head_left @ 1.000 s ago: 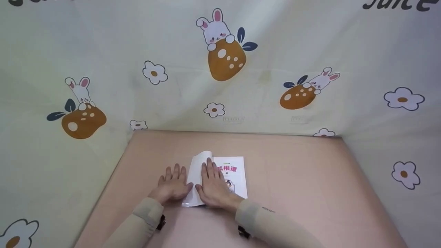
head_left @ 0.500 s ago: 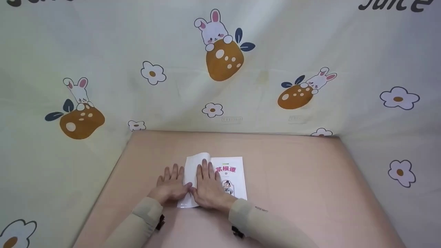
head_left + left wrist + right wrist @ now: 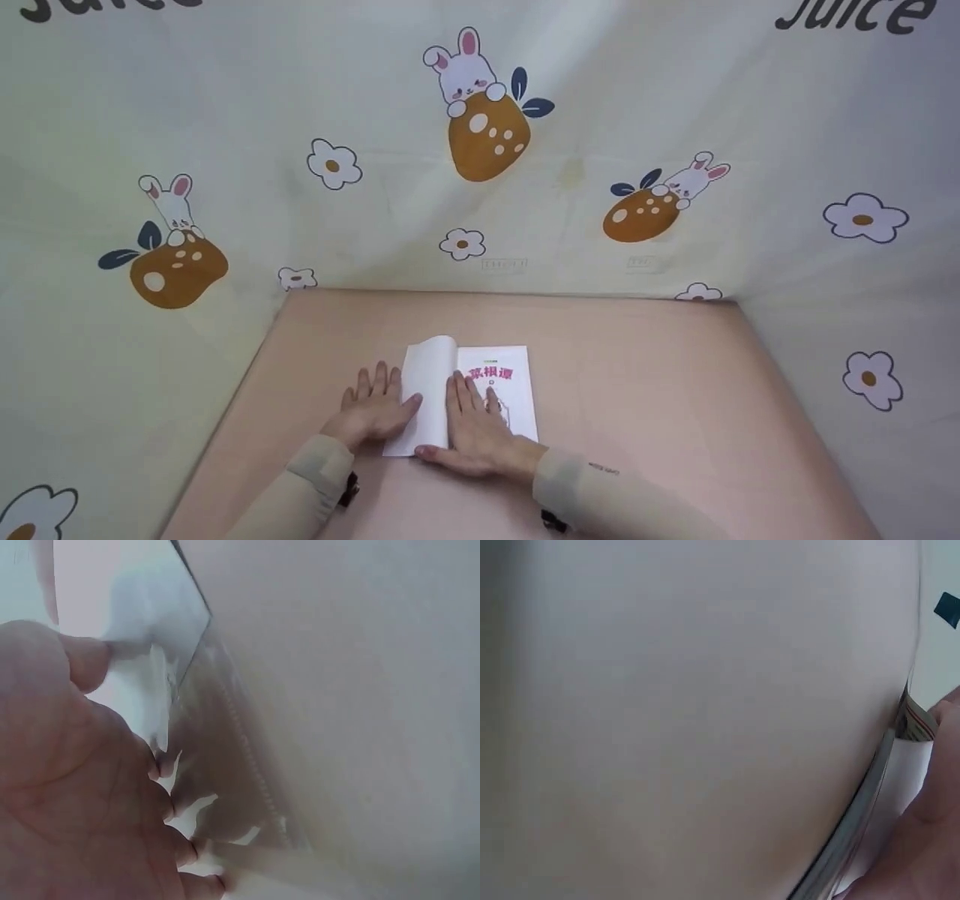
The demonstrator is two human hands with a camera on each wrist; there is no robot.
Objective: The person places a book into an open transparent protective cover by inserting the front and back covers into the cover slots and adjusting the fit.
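Note:
A thin book lies open on the table, its title page printed with pink-red characters and a partly covered small figure. The white leaf to its left curves up towards the fold. At this leaf's outer edge my left hand lies with fingers spread, thumb on the paper. My right hand rests flat on the title page beside the fold, thumb pointing left along the bottom edge. Clear film with a seam line shows by the left fingers in the left wrist view. Stacked page edges run beside the right hand in the right wrist view.
The pinkish-tan tabletop extends on both sides of the book. Pale cloth walls printed with rabbits, fruit and flowers stand behind it and at the left and right.
My right hand has slid right and slightly down, from the white leaf across the fold onto the title page. The left hand has barely moved. The leaf has spread a little further left.

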